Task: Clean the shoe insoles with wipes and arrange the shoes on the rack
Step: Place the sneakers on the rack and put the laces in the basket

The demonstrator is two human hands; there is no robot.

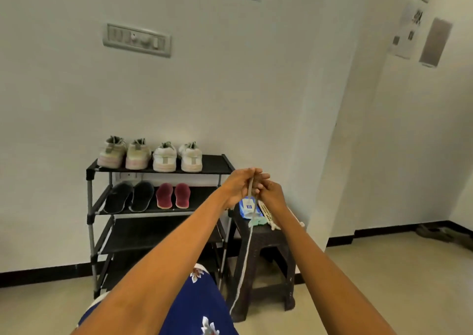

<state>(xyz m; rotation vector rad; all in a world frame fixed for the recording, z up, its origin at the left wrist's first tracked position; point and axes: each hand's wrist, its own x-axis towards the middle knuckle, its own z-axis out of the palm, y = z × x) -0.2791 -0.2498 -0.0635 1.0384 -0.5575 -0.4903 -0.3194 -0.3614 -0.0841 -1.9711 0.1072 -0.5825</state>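
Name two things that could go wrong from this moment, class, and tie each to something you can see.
1. Both hands, left hand and right hand, pinch a thin edge-on insole by its top end; it may slip and drop to the floor.
2. A long white cord hangs beside the dark stool; a snag could pull the wipes packet off the top.
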